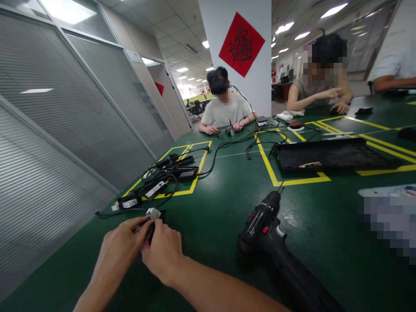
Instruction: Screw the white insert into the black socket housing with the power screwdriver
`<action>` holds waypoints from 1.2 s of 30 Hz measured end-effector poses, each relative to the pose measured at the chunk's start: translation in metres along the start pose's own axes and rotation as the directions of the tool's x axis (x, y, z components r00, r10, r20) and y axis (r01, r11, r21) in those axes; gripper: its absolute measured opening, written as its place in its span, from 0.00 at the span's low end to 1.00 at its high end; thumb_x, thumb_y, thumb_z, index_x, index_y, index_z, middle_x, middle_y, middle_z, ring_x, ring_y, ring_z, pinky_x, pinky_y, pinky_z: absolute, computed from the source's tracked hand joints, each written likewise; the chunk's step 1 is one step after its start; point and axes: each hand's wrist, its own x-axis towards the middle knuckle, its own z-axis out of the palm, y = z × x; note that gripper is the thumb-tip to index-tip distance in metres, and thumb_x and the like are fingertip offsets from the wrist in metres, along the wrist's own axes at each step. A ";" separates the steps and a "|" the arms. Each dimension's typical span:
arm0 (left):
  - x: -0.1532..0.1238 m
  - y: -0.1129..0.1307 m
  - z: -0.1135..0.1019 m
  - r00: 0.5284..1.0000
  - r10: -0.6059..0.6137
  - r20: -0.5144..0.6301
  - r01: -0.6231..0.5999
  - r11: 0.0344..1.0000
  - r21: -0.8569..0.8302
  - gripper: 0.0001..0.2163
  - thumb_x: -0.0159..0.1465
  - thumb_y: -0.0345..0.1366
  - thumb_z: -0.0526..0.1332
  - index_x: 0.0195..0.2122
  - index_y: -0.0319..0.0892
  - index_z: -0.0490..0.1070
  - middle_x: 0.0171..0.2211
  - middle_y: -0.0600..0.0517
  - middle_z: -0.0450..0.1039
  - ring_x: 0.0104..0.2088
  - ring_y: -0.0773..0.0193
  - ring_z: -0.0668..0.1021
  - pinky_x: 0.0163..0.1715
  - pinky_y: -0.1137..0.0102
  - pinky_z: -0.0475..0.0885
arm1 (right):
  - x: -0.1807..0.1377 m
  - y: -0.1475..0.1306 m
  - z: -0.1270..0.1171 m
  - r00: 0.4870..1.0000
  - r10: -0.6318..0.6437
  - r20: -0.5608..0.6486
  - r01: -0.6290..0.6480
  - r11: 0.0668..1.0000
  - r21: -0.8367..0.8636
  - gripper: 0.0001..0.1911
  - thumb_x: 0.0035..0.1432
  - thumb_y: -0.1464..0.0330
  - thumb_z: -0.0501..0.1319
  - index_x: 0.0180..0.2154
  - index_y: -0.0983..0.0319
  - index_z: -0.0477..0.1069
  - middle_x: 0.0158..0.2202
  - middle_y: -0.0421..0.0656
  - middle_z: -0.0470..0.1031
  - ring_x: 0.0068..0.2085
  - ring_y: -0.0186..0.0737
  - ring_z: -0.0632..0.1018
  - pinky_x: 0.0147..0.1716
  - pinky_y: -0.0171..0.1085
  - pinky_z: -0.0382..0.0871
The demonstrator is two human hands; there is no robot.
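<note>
My left hand [121,242] and my right hand [164,249] meet low on the left, over the green table. Both are closed around a small dark piece with a pale grey and white block [153,212] at its far end, with a touch of blue on it. Fingers cover most of this piece, so its exact kind is hidden. Just beyond the hands lies a pile of black adapters and cables [162,180], some with white labels. A black cordless drill [264,225] rests on its side to the right of my right hand, its bit pointing away from me.
A shallow black tray [334,156] stands at the right, with a small item inside. Yellow tape [268,164] marks areas on the green table [208,242]. Long black cables [234,143] run across the middle. Co-workers [227,104] sit along the far side.
</note>
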 end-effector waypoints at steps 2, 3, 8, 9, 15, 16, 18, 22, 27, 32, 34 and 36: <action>-0.004 0.002 0.003 0.993 0.107 -0.049 -0.107 0.994 0.013 0.21 0.59 0.49 0.48 0.44 0.46 0.71 0.47 0.52 0.72 0.45 0.57 0.74 0.46 0.66 0.67 | -0.001 0.001 0.001 1.000 -0.005 -0.007 0.005 1.000 0.014 0.16 0.56 0.67 0.58 0.46 0.63 0.62 0.38 0.44 0.71 0.36 0.45 0.75 0.36 0.48 0.72; -0.005 0.003 0.004 0.988 0.141 -0.066 -0.141 0.990 0.004 0.21 0.59 0.48 0.47 0.44 0.45 0.71 0.48 0.52 0.71 0.48 0.57 0.73 0.48 0.66 0.65 | -0.001 0.002 0.001 1.000 -0.006 -0.013 0.007 1.000 0.024 0.15 0.57 0.67 0.57 0.46 0.63 0.62 0.38 0.44 0.71 0.36 0.44 0.75 0.36 0.48 0.72; -0.006 0.005 0.005 0.986 -0.152 -0.074 0.138 0.976 -0.169 0.20 0.56 0.52 0.50 0.40 0.48 0.73 0.41 0.55 0.75 0.39 0.57 0.77 0.42 0.65 0.69 | 0.001 0.007 0.001 0.999 -0.038 -0.031 0.041 0.995 0.087 0.16 0.57 0.65 0.57 0.46 0.63 0.62 0.38 0.44 0.72 0.37 0.45 0.75 0.36 0.48 0.71; -0.006 0.003 0.005 0.972 -0.229 -0.053 0.213 0.954 -0.212 0.20 0.55 0.54 0.52 0.39 0.49 0.74 0.38 0.56 0.77 0.36 0.57 0.77 0.39 0.65 0.70 | 0.002 0.007 0.001 0.998 -0.047 -0.035 0.050 0.993 0.106 0.16 0.56 0.65 0.58 0.46 0.63 0.62 0.38 0.44 0.72 0.37 0.45 0.75 0.37 0.48 0.71; -0.007 -0.005 -0.001 0.939 -0.343 0.023 0.320 0.846 -0.427 0.20 0.49 0.53 0.59 0.40 0.52 0.73 0.34 0.58 0.77 0.38 0.56 0.76 0.36 0.68 0.69 | 0.008 0.008 0.000 0.994 0.055 -0.099 -0.029 0.970 0.241 0.16 0.60 0.58 0.54 0.42 0.63 0.66 0.36 0.43 0.73 0.37 0.42 0.75 0.37 0.46 0.70; -0.008 -0.005 -0.002 0.937 -0.348 0.032 0.326 0.837 -0.440 0.20 0.48 0.53 0.60 0.40 0.52 0.74 0.35 0.57 0.77 0.40 0.55 0.76 0.38 0.67 0.69 | 0.009 0.008 0.001 0.991 0.085 -0.102 -0.056 0.963 0.262 0.17 0.60 0.57 0.54 0.41 0.63 0.67 0.35 0.43 0.73 0.36 0.42 0.75 0.36 0.45 0.70; -0.008 -0.005 -0.005 0.931 -0.359 0.063 0.345 0.815 -0.465 0.20 0.47 0.53 0.61 0.39 0.50 0.75 0.37 0.54 0.76 0.43 0.53 0.74 0.41 0.65 0.67 | 0.012 0.008 0.002 0.986 0.137 -0.097 -0.102 0.949 0.297 0.17 0.59 0.56 0.56 0.39 0.64 0.68 0.33 0.42 0.73 0.35 0.41 0.75 0.34 0.44 0.70; -0.001 -0.009 0.000 0.905 -0.380 0.192 0.410 0.660 -0.629 0.21 0.46 0.49 0.64 0.40 0.47 0.74 0.40 0.51 0.75 0.46 0.55 0.72 0.42 0.67 0.67 | 0.017 0.007 0.003 0.977 0.201 -0.068 -0.166 0.924 0.344 0.12 0.57 0.61 0.59 0.37 0.64 0.68 0.32 0.41 0.72 0.35 0.40 0.74 0.35 0.44 0.70; 0.005 -0.010 0.009 0.867 -0.238 0.438 0.496 0.331 -0.803 0.21 0.48 0.41 0.66 0.44 0.44 0.72 0.44 0.50 0.73 0.43 0.60 0.74 0.35 0.73 0.71 | 0.021 0.003 -0.001 0.964 0.267 -0.008 -0.246 0.898 0.365 0.08 0.58 0.65 0.59 0.35 0.64 0.69 0.31 0.40 0.72 0.35 0.40 0.74 0.36 0.44 0.69; -0.005 -0.004 0.006 0.818 -0.123 0.562 0.575 0.198 -0.794 0.15 0.49 0.37 0.65 0.38 0.38 0.73 0.36 0.48 0.75 0.33 0.63 0.76 0.30 0.73 0.71 | 0.018 0.002 -0.007 0.965 0.262 0.003 -0.242 0.888 0.390 0.07 0.57 0.66 0.60 0.34 0.64 0.69 0.32 0.41 0.72 0.37 0.41 0.73 0.38 0.45 0.68; -0.010 -0.004 0.006 0.834 -0.096 0.544 0.552 0.174 -0.815 0.15 0.50 0.38 0.64 0.38 0.39 0.72 0.34 0.49 0.75 0.33 0.63 0.75 0.29 0.73 0.71 | 0.014 0.001 -0.010 0.974 0.225 -0.023 -0.197 0.892 0.408 0.06 0.57 0.68 0.60 0.34 0.65 0.69 0.32 0.40 0.72 0.38 0.41 0.73 0.39 0.45 0.68; -0.012 -0.003 0.006 0.868 -0.070 0.491 0.495 0.188 -0.848 0.15 0.50 0.40 0.64 0.38 0.40 0.71 0.33 0.51 0.74 0.32 0.65 0.75 0.28 0.74 0.70 | 0.009 0.000 -0.014 0.978 0.198 -0.060 -0.154 0.891 0.427 0.05 0.58 0.69 0.59 0.35 0.65 0.69 0.33 0.40 0.72 0.38 0.41 0.73 0.39 0.45 0.68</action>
